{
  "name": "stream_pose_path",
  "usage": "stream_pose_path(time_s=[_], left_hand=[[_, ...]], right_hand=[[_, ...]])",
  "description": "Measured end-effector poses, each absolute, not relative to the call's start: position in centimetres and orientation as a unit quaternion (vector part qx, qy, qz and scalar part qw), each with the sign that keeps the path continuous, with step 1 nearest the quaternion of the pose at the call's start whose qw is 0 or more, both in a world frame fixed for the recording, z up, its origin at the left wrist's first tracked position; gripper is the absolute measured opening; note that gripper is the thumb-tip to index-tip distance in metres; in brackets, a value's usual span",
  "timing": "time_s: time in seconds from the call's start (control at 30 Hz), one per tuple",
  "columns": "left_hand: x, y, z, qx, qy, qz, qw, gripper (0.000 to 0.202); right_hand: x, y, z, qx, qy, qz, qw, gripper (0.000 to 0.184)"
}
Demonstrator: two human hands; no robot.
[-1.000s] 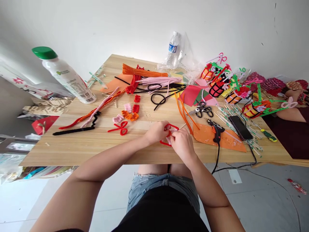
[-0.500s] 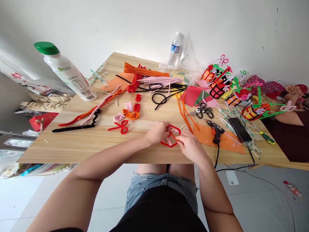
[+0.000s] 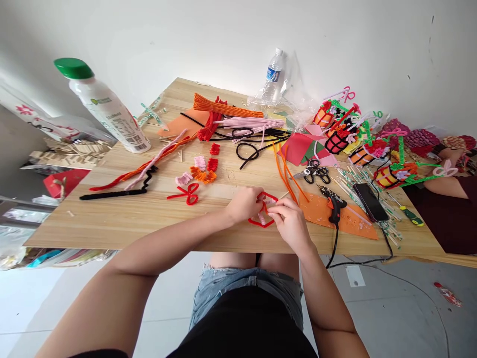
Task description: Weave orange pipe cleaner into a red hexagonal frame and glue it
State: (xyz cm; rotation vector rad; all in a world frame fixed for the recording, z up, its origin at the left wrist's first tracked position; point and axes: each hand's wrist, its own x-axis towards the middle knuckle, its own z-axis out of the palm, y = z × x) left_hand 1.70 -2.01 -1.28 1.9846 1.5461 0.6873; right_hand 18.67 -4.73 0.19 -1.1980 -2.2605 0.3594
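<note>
Close to the table's front edge, my left hand (image 3: 246,205) is closed on a hexagon-like ring of red pipe cleaner (image 3: 267,225) with pink pieces inside it. My right hand (image 3: 290,219) pinches at the ring's right side, its fingertips on a thin orange pipe cleaner that is mostly hidden by the fingers. To the left lie a red looped pipe-cleaner bow (image 3: 191,194) and folded orange (image 3: 203,175), pink and red pieces. Loose orange pipe cleaners (image 3: 285,171) lie just beyond my right hand.
A hot glue gun (image 3: 334,205) rests on orange felt, near scissors (image 3: 316,172) and a phone (image 3: 370,201). Bundled pipe cleaners (image 3: 227,106) lie at the back. Decorated baskets (image 3: 337,139) stand at right, beside another person's arm (image 3: 445,184). A white bottle (image 3: 108,109) stands left.
My right hand has moved slightly left, its fingertips nearer the ring's middle, and less of the orange strand shows. My left hand keeps its grip on the ring.
</note>
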Motion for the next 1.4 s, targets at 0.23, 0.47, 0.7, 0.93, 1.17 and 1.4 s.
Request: stream_pose_path(time_s=[0.23,0.47,0.7,0.93,1.17,1.4], left_hand=[[1.8,-2.2,-1.0,0.723,0.587,0.246,0.269,0.011],[1.3,-2.5,0.5,0.677,0.599,0.227,0.362,0.006],[-0.6,-1.4,2.2,0.712,0.589,0.144,0.354,0.013],[-1.1,-0.8,1.8,0.732,0.597,0.139,0.298,0.017],[-0.6,-1.4,1.7,0.738,0.62,0.1,0.247,0.017],[-1.5,-1.1,2.3,0.76,0.601,0.048,0.245,0.02]], right_hand=[[18.1,-5.8,-0.4,-0.494,-0.823,0.07,0.272,0.019],[18.2,-4.4,0.2,-0.485,-0.823,0.112,0.274,0.021],[16.8,-2.1,1.2,-0.446,-0.796,0.317,0.258,0.019],[16.0,-2.4,0.9,-0.448,-0.852,0.145,0.23,0.018],[15.4,-3.8,0.6,-0.508,-0.818,0.1,0.251,0.016],[14.8,-3.1,0.6,-0.438,-0.85,0.163,0.243,0.02]])
